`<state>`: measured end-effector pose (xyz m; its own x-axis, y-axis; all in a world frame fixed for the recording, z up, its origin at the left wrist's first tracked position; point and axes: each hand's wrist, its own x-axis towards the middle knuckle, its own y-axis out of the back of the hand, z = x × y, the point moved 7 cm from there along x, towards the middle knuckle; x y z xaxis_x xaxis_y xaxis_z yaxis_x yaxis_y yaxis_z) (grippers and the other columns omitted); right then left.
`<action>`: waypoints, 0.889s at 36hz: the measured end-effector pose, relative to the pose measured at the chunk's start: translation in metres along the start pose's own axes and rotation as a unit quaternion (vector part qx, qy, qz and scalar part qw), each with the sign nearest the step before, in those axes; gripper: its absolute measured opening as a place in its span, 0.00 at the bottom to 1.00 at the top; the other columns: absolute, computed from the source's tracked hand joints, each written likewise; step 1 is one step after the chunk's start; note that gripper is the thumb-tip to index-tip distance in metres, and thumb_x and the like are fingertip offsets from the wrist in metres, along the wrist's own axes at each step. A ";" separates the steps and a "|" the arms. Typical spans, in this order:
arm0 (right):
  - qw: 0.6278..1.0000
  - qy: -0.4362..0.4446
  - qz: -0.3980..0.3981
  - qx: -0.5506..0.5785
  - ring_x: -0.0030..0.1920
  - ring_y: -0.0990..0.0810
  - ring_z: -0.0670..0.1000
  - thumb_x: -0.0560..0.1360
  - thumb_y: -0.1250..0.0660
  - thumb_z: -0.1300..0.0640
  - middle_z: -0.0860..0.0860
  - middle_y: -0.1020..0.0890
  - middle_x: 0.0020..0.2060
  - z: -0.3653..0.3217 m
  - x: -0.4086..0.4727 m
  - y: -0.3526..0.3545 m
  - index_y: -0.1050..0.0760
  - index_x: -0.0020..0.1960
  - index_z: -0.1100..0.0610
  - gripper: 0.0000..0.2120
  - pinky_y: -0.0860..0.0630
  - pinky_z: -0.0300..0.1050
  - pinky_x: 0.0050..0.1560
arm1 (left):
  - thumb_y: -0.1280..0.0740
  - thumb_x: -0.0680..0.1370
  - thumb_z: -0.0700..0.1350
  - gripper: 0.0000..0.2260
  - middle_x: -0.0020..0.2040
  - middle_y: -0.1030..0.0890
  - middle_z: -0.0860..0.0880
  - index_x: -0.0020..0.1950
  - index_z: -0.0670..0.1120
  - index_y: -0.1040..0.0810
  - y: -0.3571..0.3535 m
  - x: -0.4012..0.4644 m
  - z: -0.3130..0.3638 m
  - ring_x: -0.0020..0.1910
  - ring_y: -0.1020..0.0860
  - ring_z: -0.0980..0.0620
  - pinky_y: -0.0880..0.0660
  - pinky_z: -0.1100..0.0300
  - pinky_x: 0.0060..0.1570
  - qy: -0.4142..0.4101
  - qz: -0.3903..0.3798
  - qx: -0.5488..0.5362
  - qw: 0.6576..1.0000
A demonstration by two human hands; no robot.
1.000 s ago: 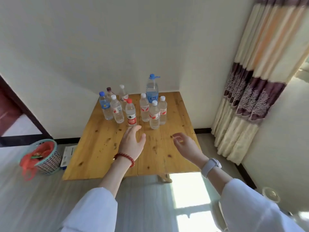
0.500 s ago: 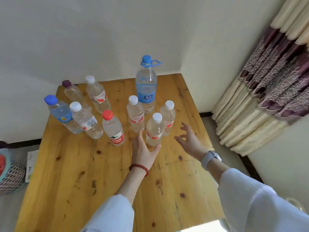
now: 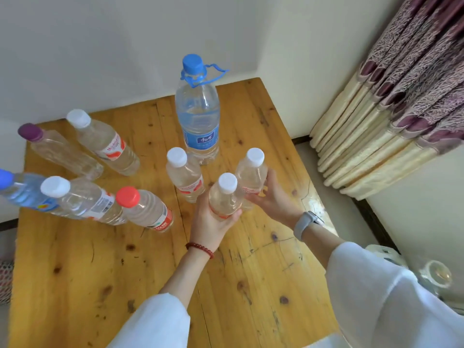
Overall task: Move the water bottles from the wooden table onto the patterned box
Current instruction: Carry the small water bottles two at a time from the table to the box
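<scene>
We note both hands on bottles at the near right of the cluster on the wooden surface (image 3: 75, 272). Left hand (image 3: 213, 222): grip closed around the lower body of a white-capped bottle (image 3: 224, 197), thumb on its right side, fingers hidden behind it. Right hand (image 3: 272, 197): grip wrapped around the second white-capped bottle (image 3: 251, 174), just right of and beyond the first; the two bottles stand almost touching. We cannot tell whether either base is off the wood.

Just left of the left grip stands a third white-capped bottle (image 3: 184, 174). Beyond both grips is the tall blue-capped bottle (image 3: 197, 114). Well to the left of the left grip: a red-capped bottle (image 3: 145, 209), a white-capped barcode bottle (image 3: 82, 199), a blue bottle (image 3: 22, 189) at the frame edge, a purple-capped bottle (image 3: 60, 151) and another white-capped one (image 3: 105, 144). A curtain (image 3: 401, 96) hangs to the right of the right grip.
</scene>
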<state>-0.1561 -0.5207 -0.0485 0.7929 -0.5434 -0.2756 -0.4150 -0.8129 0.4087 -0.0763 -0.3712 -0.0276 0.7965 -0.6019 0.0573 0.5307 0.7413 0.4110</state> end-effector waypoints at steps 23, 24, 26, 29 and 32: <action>0.921 -0.182 0.343 0.021 0.44 0.20 0.47 0.69 0.33 0.40 0.46 0.20 0.48 0.107 -0.400 0.094 0.37 0.60 0.50 0.26 0.21 0.51 0.47 | 0.37 0.59 0.66 0.30 0.45 0.22 0.51 0.54 0.49 0.30 -0.161 -0.207 0.141 0.42 0.23 0.51 0.28 0.69 0.35 -0.081 -0.328 0.033 0.941; 0.909 -0.202 0.365 0.019 0.44 0.21 0.46 0.69 0.34 0.40 0.46 0.21 0.47 0.115 -0.432 0.098 0.36 0.59 0.51 0.25 0.22 0.50 0.48 | 0.37 0.60 0.66 0.30 0.45 0.22 0.50 0.55 0.50 0.30 -0.175 -0.231 0.150 0.43 0.23 0.49 0.26 0.63 0.38 -0.094 -0.354 0.035 0.930; 0.884 -0.238 0.401 0.017 0.43 0.23 0.46 0.70 0.35 0.39 0.45 0.23 0.45 0.133 -0.500 0.100 0.35 0.59 0.52 0.25 0.23 0.48 0.48 | 0.34 0.61 0.65 0.29 0.46 0.22 0.49 0.55 0.49 0.30 -0.203 -0.286 0.170 0.44 0.23 0.47 0.26 0.57 0.41 -0.125 -0.399 0.044 0.907; 0.839 -0.288 0.461 0.018 0.42 0.25 0.45 0.70 0.35 0.38 0.43 0.26 0.43 0.156 -0.608 0.096 0.37 0.61 0.53 0.28 0.27 0.44 0.44 | 0.28 0.66 0.60 0.26 0.48 0.22 0.49 0.58 0.50 0.30 -0.237 -0.384 0.198 0.46 0.22 0.49 0.25 0.57 0.44 -0.175 -0.470 0.050 0.864; 0.782 -0.338 0.522 0.050 0.44 0.24 0.47 0.69 0.35 0.36 0.45 0.24 0.46 0.182 -0.714 0.081 0.38 0.63 0.51 0.29 0.26 0.46 0.46 | 0.31 0.64 0.64 0.26 0.50 0.21 0.51 0.57 0.55 0.32 -0.262 -0.487 0.218 0.47 0.22 0.51 0.23 0.55 0.47 -0.206 -0.547 0.033 0.811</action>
<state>-0.8365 -0.2366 0.0231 -0.4032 -0.8808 -0.2483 -0.7385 0.1530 0.6567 -0.6667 -0.3370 0.0350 -0.3122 -0.9465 -0.0817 0.8265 -0.3130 0.4679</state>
